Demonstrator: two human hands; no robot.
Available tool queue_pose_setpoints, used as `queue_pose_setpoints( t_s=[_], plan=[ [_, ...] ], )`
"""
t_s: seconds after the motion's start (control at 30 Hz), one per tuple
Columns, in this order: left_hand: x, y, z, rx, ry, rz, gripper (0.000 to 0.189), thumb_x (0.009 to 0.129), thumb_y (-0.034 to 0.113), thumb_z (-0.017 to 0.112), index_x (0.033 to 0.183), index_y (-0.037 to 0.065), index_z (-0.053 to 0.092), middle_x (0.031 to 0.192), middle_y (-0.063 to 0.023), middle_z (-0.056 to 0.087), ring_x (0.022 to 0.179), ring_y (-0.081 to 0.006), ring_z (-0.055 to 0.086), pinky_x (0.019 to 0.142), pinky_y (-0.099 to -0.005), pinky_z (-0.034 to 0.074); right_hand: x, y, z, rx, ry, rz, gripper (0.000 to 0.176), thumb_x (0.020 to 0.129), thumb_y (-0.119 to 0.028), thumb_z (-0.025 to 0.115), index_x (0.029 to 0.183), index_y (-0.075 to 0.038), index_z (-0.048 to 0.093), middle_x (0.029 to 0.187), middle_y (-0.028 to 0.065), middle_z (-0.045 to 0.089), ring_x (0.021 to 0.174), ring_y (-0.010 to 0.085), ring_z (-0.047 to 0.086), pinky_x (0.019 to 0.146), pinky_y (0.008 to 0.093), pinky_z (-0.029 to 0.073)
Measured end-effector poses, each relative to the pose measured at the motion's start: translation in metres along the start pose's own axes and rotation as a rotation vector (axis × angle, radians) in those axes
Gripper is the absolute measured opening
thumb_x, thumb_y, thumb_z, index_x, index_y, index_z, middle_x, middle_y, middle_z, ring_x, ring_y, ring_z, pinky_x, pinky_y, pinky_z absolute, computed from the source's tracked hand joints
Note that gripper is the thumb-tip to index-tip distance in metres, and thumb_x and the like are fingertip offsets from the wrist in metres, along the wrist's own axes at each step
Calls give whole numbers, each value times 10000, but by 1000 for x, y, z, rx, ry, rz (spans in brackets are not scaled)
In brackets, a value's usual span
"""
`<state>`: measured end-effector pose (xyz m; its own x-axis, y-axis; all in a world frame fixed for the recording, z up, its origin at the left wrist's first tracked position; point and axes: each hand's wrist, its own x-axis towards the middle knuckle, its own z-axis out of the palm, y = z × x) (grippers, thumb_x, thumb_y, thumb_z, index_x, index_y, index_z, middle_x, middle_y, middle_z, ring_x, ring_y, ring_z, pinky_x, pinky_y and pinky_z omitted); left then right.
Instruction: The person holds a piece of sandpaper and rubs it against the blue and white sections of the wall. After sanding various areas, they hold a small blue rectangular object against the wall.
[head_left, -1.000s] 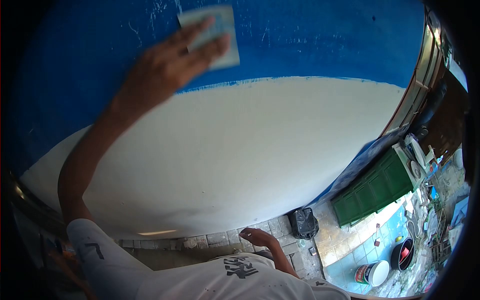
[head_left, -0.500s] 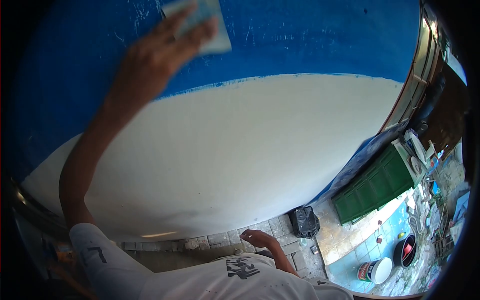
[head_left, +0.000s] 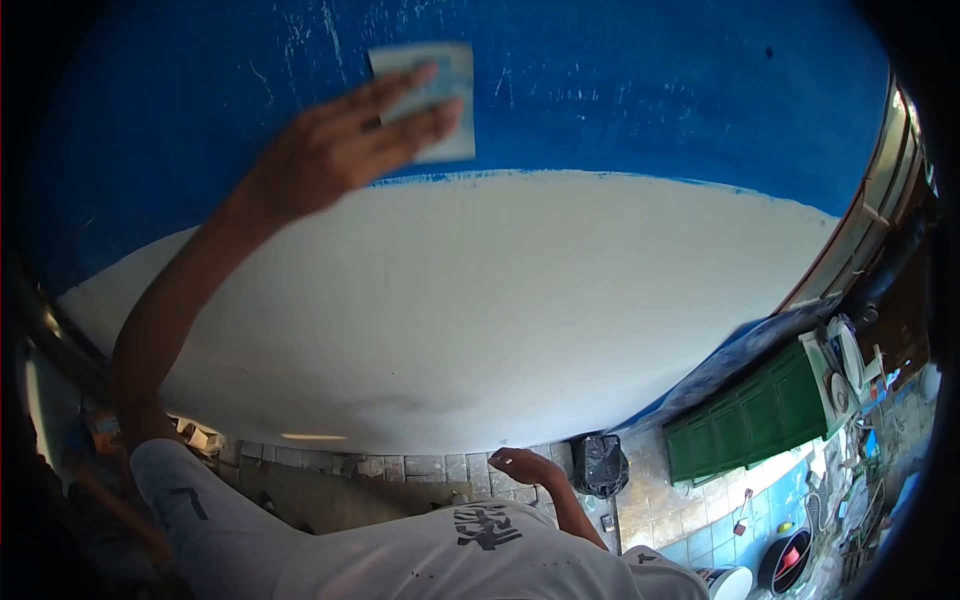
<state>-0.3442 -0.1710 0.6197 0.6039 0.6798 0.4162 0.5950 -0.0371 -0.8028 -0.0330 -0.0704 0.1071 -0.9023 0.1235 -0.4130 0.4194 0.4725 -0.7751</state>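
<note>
My left hand (head_left: 350,145) is raised on the blue upper part of the wall (head_left: 640,90), its fingers spread over a pale sheet of sandpaper (head_left: 455,140) and pressing it flat. The sheet lies just above the edge where blue paint meets the white lower part (head_left: 540,290). Whitish scratch marks show on the blue around it. Low down, close to my shirt, my right hand (head_left: 528,466) hangs in front of the wall's foot. Its fingers are loosely bent and apart, and nothing shows in them.
At the wall's foot on the right stands a black plastic bag (head_left: 600,466). Beyond it are a green ribbed container (head_left: 750,415), a black tub (head_left: 785,560) with something red inside, and a white-lidded bucket (head_left: 730,583). Paving blocks (head_left: 420,467) run along the wall.
My left hand and the sandpaper have moved down and slightly right in the view, nearer the white part. The camera view has also shifted. My right hand stays low, its fingers a little more bent.
</note>
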Motion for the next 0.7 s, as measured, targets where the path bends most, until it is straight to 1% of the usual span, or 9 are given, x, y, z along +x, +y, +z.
queue_pose_setpoints(
  t_s=[0.1,0.13,0.23,0.33,0.37,0.43,0.57,0.63,0.7],
  plan=[
    [4,-4,-6,58,-32,23,510,947,16,664,1416,205,605,1524,36,536,1473,-269,420,1131,-445,492,4,-3,-9,-46,1,-14,537,1040,-530,525,1273,-68,670,1224,163,725,1141,367,681,995,430,525],
    [7,-16,-11,128,-5,-29,491,954,21,654,1407,205,613,1518,42,544,1470,-267,426,1137,-447,484,6,-3,-9,-50,-7,-21,537,1040,-530,525,1273,-68,670,1224,163,725,1141,367,681,995,430,525],
    [17,-17,-17,151,1,-52,480,953,24,656,1399,200,621,1506,28,557,1463,-271,437,1135,-448,486,9,-5,-8,-39,-65,-30,504,1051,-505,521,1311,-96,659,1280,151,705,1173,352,669,1004,426,517],
    [15,14,2,18,-62,-7,475,963,0,640,1397,191,624,1492,1,572,1462,-279,435,1133,-461,487,10,-8,-8,14,-51,-53,560,1039,-545,517,1276,-59,664,1250,173,712,1168,359,673,992,443,526],
    [19,5,-3,20,-61,2,475,963,0,640,1397,191,624,1492,1,572,1462,-279,435,1133,-461,487,16,3,-2,-15,-40,-88,561,1039,-547,514,1278,-63,664,1248,172,714,1167,356,674,991,439,527],
    [24,-17,-17,157,2,-97,458,977,17,625,1396,204,625,1481,18,581,1463,-272,434,1139,-457,483,20,11,2,-40,-36,-120,562,1039,-550,512,1279,-66,665,1246,172,715,1166,354,675,990,436,528],
    [25,-6,-10,205,9,-102,454,977,27,631,1391,213,629,1477,29,582,1462,-270,435,1132,-459,490,16,4,-7,20,-62,-45,565,1037,-556,510,1265,-64,671,1230,168,721,1144,360,682,985,434,530],
    [25,10,-2,84,-33,-64,472,965,13,645,1393,209,628,1482,23,576,1465,-280,428,1126,-464,495,7,-11,-21,8,-68,12,530,1051,-521,511,1317,-85,654,1299,150,695,1217,350,642,1035,431,498],
    [26,-10,-10,90,-17,-52,495,958,-16,642,1404,197,618,1492,14,566,1469,-291,419,1124,-472,494,10,-6,-21,2,-49,-3,530,1051,-522,510,1314,-86,656,1299,152,695,1217,352,641,1034,431,499]
  ],
)
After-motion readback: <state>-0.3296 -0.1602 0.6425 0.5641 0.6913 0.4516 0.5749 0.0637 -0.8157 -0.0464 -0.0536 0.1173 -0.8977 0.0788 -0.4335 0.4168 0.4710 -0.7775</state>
